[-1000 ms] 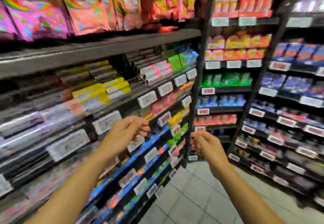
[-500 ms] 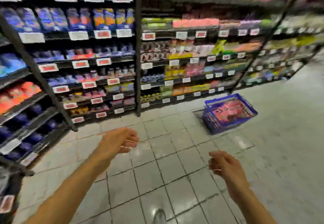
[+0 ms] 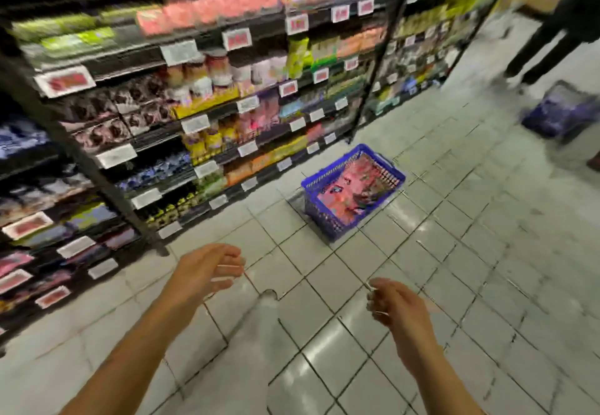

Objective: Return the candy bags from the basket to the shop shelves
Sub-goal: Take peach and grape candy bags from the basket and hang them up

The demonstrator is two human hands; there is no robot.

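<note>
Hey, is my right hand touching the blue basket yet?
Apart. The head view shows bare floor tiles between the empty right hand and the blue basket, which sits on the floor farther ahead by the shelves.

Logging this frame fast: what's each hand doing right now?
Left hand: open, fingers loosely curled, holding nothing.
Right hand: open, fingers loosely curled, holding nothing.

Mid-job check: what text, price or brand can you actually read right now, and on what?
Nothing reads; the frame is motion-blurred.
Shelf price tags: white cards with red patches, characters smeared.
Candy bags in the blue basket: pink printing, no legible brand.
Shelf packaging: colours only.
Second basket far right: no text visible.
</note>
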